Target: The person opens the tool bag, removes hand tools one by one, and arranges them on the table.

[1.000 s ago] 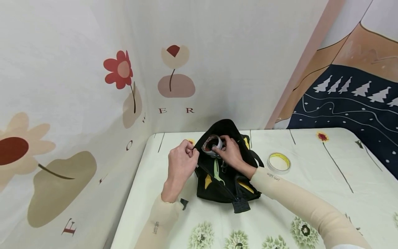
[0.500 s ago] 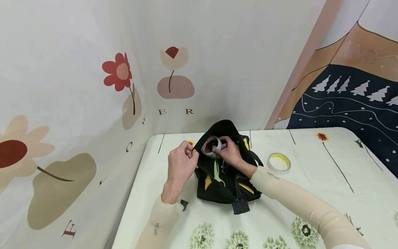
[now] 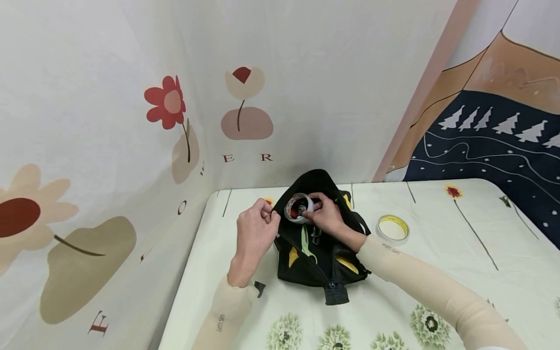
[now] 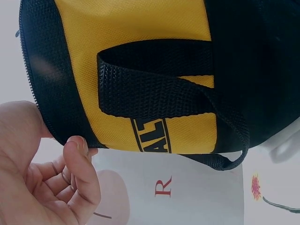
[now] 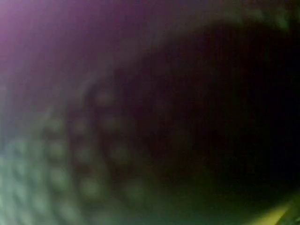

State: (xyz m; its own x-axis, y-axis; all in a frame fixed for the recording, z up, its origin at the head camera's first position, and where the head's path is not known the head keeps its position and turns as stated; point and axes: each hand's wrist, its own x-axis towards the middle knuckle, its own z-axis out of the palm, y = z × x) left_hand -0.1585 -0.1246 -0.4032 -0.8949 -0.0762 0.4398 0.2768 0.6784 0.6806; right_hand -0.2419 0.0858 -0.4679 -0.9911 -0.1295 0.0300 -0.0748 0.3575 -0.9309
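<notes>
Right hand [image 3: 325,214] pinches the tape roll [image 3: 298,220] inside the black-and-yellow zip bag [image 3: 302,276]; left hand [image 3: 258,226] pinches the bag's edge. The roll looks light and stiff, best held by its rim; the fabric should flex.

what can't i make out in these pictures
Head view: the inside bottom of the bag, hidden by the tape roll, right hand and darkness.
Head view: what the red and black thing within the roll is; too small.
Left wrist view: the full lettering on the bag, partly covered by the strap.
Right wrist view: nearly everything, lost to darkness and blur.
</notes>
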